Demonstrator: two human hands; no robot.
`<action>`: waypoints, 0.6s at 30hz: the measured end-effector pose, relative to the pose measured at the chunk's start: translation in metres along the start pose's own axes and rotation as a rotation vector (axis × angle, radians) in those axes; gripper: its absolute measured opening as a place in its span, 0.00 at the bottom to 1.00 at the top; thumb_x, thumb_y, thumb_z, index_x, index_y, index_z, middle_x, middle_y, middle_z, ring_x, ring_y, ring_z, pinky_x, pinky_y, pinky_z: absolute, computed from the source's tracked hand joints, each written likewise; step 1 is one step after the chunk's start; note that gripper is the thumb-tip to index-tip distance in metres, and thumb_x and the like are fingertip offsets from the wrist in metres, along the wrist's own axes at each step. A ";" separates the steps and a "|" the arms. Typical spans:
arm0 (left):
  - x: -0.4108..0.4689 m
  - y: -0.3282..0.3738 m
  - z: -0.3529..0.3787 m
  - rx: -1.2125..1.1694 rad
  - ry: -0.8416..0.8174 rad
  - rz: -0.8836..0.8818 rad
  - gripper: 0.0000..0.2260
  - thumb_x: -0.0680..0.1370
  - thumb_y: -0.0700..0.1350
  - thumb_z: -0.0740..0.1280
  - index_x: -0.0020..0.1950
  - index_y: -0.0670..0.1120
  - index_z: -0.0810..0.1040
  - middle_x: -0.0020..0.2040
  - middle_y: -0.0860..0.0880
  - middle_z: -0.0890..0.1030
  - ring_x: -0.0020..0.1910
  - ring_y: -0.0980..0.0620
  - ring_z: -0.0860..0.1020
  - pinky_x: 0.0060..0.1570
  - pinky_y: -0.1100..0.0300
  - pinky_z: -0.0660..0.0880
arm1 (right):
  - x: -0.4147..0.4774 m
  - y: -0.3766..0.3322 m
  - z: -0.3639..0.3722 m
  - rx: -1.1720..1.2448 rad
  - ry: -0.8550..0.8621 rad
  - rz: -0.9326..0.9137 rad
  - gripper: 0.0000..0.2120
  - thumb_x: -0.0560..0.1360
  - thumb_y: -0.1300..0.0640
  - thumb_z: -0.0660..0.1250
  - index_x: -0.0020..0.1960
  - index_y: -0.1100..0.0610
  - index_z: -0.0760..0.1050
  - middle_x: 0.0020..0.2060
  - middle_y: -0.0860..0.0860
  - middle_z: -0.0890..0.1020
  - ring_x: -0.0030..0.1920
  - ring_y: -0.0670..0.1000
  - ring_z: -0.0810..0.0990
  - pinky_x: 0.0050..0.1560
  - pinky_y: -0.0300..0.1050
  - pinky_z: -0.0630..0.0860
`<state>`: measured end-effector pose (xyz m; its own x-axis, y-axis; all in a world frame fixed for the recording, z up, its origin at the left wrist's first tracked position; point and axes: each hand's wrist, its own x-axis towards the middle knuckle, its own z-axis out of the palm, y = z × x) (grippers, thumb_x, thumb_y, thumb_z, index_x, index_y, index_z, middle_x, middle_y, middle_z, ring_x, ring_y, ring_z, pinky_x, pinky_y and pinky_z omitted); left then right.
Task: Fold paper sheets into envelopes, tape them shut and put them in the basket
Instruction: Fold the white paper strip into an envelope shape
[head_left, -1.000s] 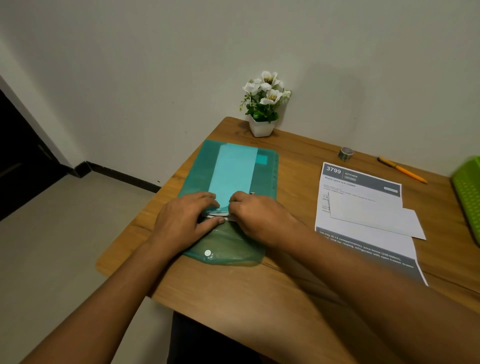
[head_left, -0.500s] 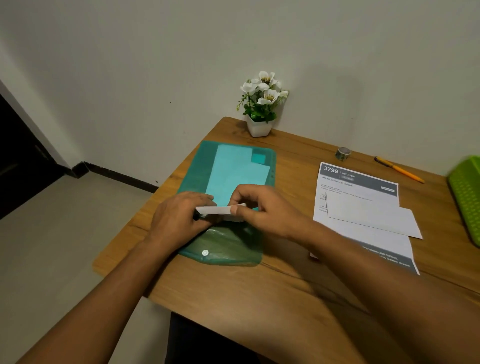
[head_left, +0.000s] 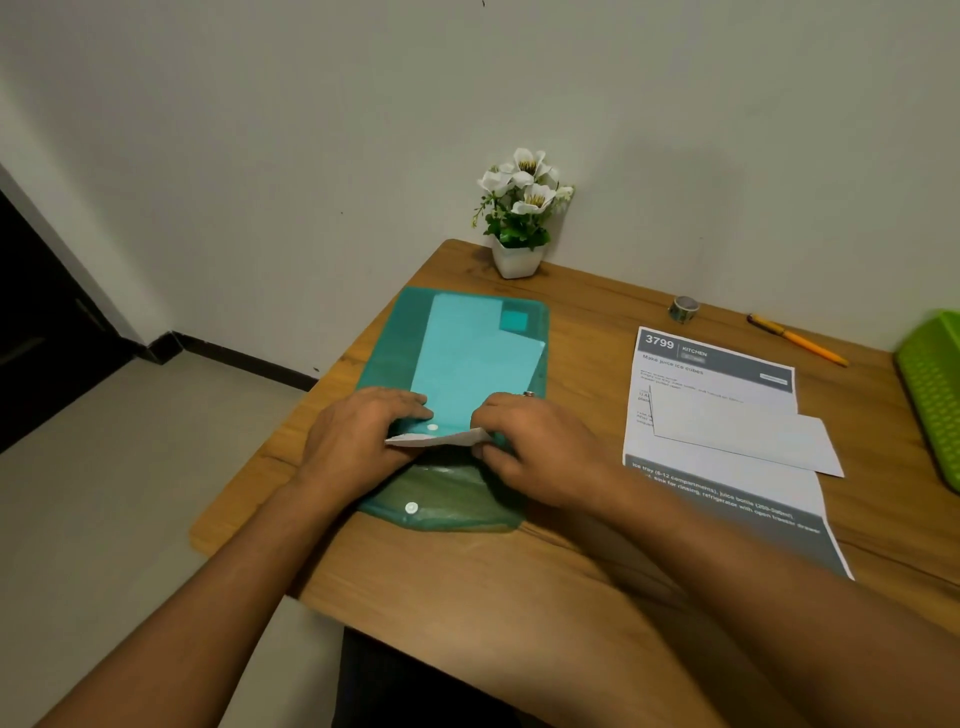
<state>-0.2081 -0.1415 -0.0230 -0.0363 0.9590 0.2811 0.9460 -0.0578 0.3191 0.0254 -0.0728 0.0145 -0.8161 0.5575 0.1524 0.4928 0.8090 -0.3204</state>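
Note:
A translucent green snap folder (head_left: 395, 338) lies on the wooden table (head_left: 519, 582), its flap folded open toward me, with paper showing through it. My left hand (head_left: 358, 441) and my right hand (head_left: 535, 447) both pinch the near edge of a white paper sheet (head_left: 436, 439) at the folder's mouth. A folded white envelope (head_left: 743, 434) rests on a printed sheet (head_left: 727, 488) to the right. The green basket (head_left: 932, 389) sits at the right edge. A tape roll (head_left: 683, 308) stands near the back wall.
A small white pot of artificial flowers (head_left: 519, 218) stands at the table's back corner by the wall. An orange pen (head_left: 797, 340) lies right of the tape roll. The table's left edge drops to the floor beside the folder.
The white sheet's edge has come out of the folder's mouth, held between both hands. My hands have drawn slightly toward me. The inner snap button now shows above the sheet.

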 end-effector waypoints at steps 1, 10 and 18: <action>0.000 0.000 0.000 -0.005 0.005 0.003 0.17 0.73 0.53 0.78 0.61 0.54 0.85 0.63 0.55 0.83 0.62 0.52 0.80 0.55 0.55 0.78 | 0.001 -0.002 -0.005 0.068 -0.003 0.026 0.04 0.81 0.51 0.68 0.52 0.51 0.80 0.49 0.47 0.82 0.48 0.48 0.79 0.46 0.52 0.80; -0.002 -0.001 0.004 -0.062 0.059 -0.028 0.23 0.72 0.65 0.73 0.62 0.54 0.83 0.51 0.50 0.86 0.46 0.53 0.81 0.40 0.52 0.82 | 0.003 -0.019 -0.053 0.530 0.132 0.121 0.11 0.79 0.53 0.72 0.61 0.53 0.82 0.54 0.45 0.84 0.52 0.44 0.81 0.48 0.42 0.79; 0.004 0.006 -0.005 0.038 -0.026 -0.033 0.14 0.73 0.65 0.69 0.46 0.56 0.81 0.40 0.55 0.80 0.38 0.53 0.76 0.32 0.55 0.75 | 0.004 -0.029 -0.103 0.765 0.346 0.041 0.08 0.80 0.59 0.71 0.56 0.62 0.82 0.50 0.56 0.86 0.50 0.58 0.85 0.50 0.59 0.84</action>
<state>-0.2043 -0.1397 -0.0156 -0.0593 0.9672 0.2470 0.9559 -0.0163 0.2931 0.0394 -0.0750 0.1201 -0.6019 0.7102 0.3652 0.0778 0.5073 -0.8582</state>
